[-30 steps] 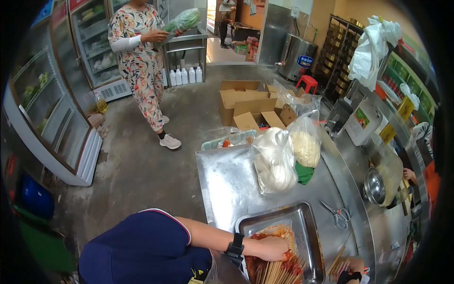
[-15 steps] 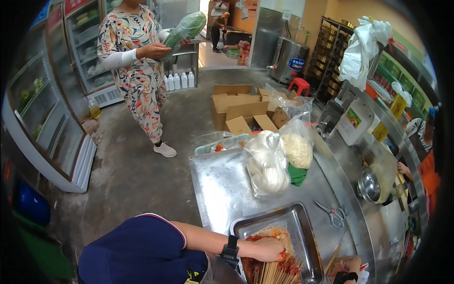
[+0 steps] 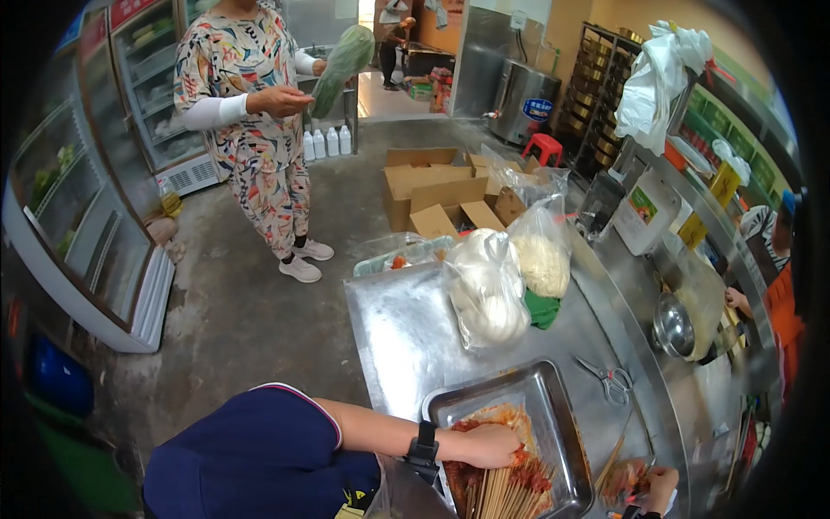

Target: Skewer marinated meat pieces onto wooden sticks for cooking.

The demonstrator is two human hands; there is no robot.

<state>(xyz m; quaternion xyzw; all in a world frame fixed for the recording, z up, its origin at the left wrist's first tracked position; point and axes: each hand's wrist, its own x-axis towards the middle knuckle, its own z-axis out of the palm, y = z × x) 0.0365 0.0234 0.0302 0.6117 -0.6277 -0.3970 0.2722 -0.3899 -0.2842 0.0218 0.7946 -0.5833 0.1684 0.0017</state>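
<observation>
My left hand [image 3: 493, 445] reaches into a metal tray [image 3: 553, 389]. Its fingers are curled down on red-sauced meat at the ends of several wooden skewers [image 3: 501, 493], with the fingertips partly hidden. The skewers lie side by side, bare sticks toward me. At the lower right, my right hand [image 3: 662, 486] is closed beside a clear plastic bag or pack with reddish contents [image 3: 621, 481]; what its fingers hold, if anything, is too small to tell. Loose sticks [image 3: 612, 454] lie between that pack and the tray.
Scissors [image 3: 610, 381] rest right of the tray on the steel table [image 3: 398, 329]. Beyond are bags of white food [image 3: 486, 294] and noodles [image 3: 543, 259]. Cardboard boxes [image 3: 432, 186] stand behind. A person [image 3: 251, 130] holds a wrapped green vegetable [image 3: 343, 69]; another person [image 3: 782, 320] is at the right.
My right hand has come further into view beside the pack. My left hand stays on the skewered meat. The standing person has lowered one hand from the vegetable and shifted their feet.
</observation>
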